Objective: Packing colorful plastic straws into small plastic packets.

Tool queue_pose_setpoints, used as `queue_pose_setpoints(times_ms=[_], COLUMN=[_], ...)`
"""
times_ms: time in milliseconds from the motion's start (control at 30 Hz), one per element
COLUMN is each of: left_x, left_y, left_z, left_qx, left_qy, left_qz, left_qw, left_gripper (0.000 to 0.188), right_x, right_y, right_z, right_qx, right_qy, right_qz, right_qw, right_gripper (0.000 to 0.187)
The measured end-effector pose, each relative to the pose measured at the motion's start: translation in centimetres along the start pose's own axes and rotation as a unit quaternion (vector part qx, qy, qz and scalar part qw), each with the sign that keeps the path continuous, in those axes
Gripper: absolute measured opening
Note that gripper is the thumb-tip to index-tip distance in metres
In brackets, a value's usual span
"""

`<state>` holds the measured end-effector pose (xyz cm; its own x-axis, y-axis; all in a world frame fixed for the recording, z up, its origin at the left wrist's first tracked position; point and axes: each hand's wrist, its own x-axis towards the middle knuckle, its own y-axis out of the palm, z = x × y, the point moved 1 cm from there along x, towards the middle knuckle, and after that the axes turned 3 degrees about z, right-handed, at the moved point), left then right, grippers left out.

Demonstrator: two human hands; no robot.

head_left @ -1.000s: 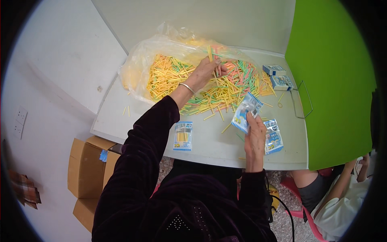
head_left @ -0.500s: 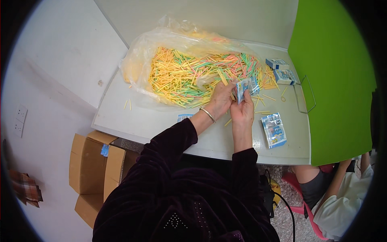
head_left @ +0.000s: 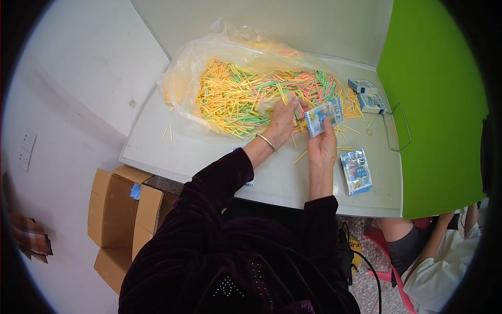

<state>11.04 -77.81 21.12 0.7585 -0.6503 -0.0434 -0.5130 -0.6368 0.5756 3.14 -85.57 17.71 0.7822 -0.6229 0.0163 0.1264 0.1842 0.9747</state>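
Note:
My left hand [head_left: 281, 124], with a metal bangle at the wrist, is closed around a small bundle of thin pastel sticks [head_left: 299, 112]. Just to its right, my right hand [head_left: 322, 148] grips a blue-and-white plastic packet [head_left: 325, 114] between thumb and fingers. The packet's near end is beside the bundle; I cannot tell whether they touch. Beyond both hands spreads a large heap of yellow, orange, green and pink sticks [head_left: 230, 97], lying in an opened clear plastic bag [head_left: 180, 78].
Another blue-and-white packet [head_left: 356, 171] lies right of my right forearm. Two small boxes [head_left: 372, 103] sit at the back right, near a bent wire stand [head_left: 401, 125] by the green panel [head_left: 439, 104]. An open cardboard box [head_left: 112, 209] stands below left; another person [head_left: 439, 267] sits at lower right.
My hands have moved apart slightly, the right one shifting rightward with the packet. The bundle in my left hand now shows more clearly. The whole view has shifted a little.

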Motion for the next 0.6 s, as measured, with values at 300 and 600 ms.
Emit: queue_pose_setpoints(times_ms=[300, 600], left_x=[2.6, 3.0], left_y=[-2.8, -2.7], left_z=[-1.5, -2.7], left_qx=[0.264, 0.342], left_qy=[0.148, 0.143], left_qz=[0.001, -0.031], left_qw=[0.953, 0.928], left_gripper=[0.025, 0.031], right_x=[-2.0, -2.6], right_y=[-0.5, -0.4], right_z=[1.7, 2.4], right_qx=[-0.245, -0.357], right_qy=[-0.058, 0.013], right_qz=[-0.034, 0.007], right_qw=[0.967, 0.934], right_gripper=[0.026, 0.023])
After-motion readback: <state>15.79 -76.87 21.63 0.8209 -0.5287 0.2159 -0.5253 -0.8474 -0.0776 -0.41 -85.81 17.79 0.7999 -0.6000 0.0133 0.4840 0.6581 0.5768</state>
